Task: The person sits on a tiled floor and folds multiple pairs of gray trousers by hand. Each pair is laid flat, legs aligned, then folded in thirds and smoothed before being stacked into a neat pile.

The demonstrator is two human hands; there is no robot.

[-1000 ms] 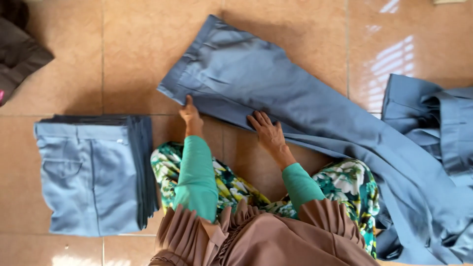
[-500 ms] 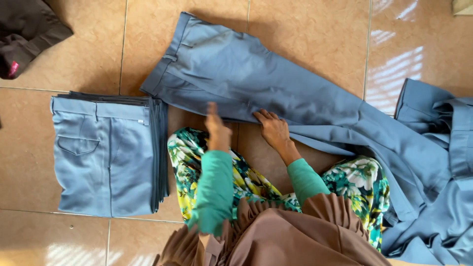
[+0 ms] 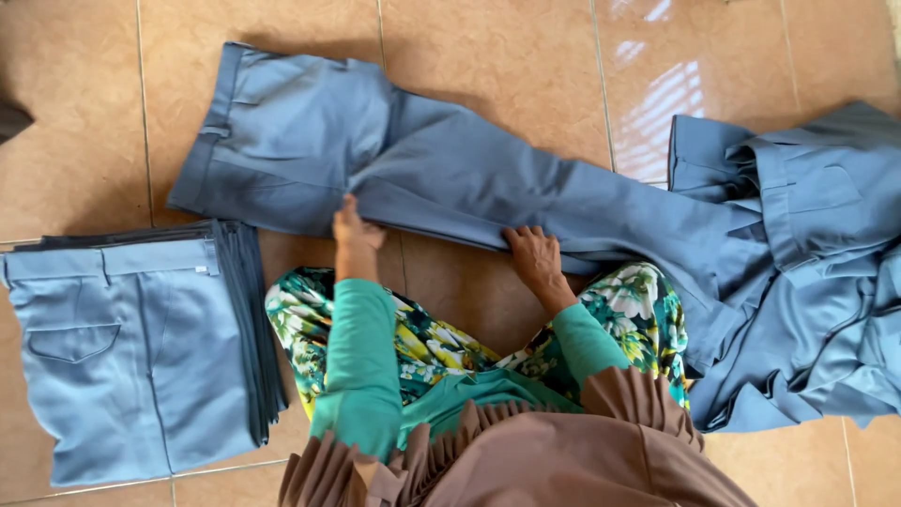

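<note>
A pair of blue-grey trousers (image 3: 441, 174) lies spread flat on the tiled floor in front of me, waistband to the left, legs running right. My left hand (image 3: 355, 230) rests on the near edge of the trousers below the seat, fingers pinching the fabric. My right hand (image 3: 533, 255) presses flat on the near edge of the leg further right. Both arms wear green sleeves. I sit on the floor in a floral garment with a brown pleated cloth over it.
A neat stack of folded blue-grey trousers (image 3: 131, 352) sits at my left. A loose heap of unfolded trousers (image 3: 807, 282) lies at the right. A dark cloth corner (image 3: 11, 120) shows at the far left edge. Tan floor tiles (image 3: 497, 56) surround everything.
My left hand has slid right along the trousers' near edge and my right hand has shifted further along the leg. The view has moved, bringing the heap at the right more into frame.
</note>
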